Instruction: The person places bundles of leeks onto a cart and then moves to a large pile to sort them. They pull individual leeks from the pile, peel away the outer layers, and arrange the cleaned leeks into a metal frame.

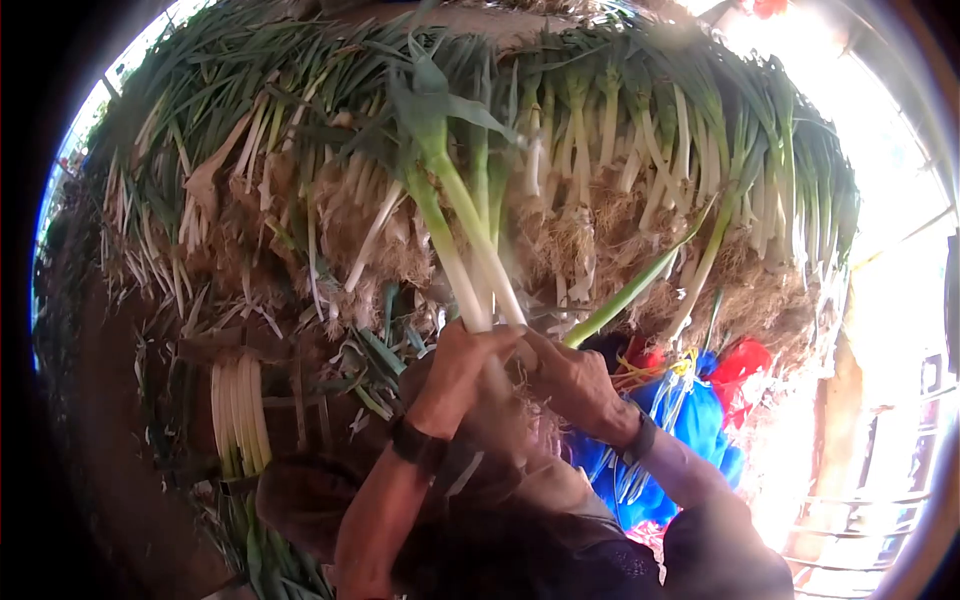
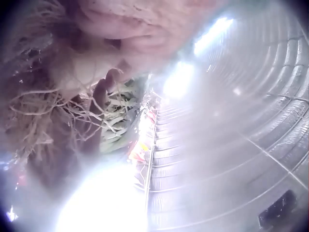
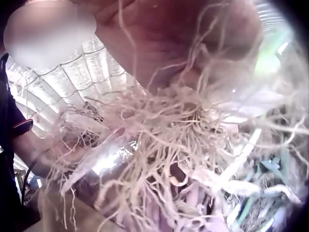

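Note:
Both hands grip a few leeks low on their white shafts in the head view. The held leeks [image 1: 455, 255] point away from the body, their green leaves over the heap behind. My left hand [image 1: 465, 355] wraps the shafts from the left, and my right hand [image 1: 565, 370] holds them from the right, close beside it. Pale stringy roots [image 3: 169, 125] hang below the right hand [image 3: 183, 43] in the right wrist view. In the left wrist view, roots [image 2: 53, 111] trail beneath the left hand [image 2: 130, 29]. The fingertips are largely hidden.
A long heap of leeks [image 1: 600, 130] lies across the back, roots facing me. One green stalk [image 1: 630, 295] slants out near the right hand. At left lies a bundle of leeks [image 1: 240, 410]. Blue plastic [image 1: 700, 415] and red plastic [image 1: 742, 375] sit right, with yellow strips [image 1: 682, 368].

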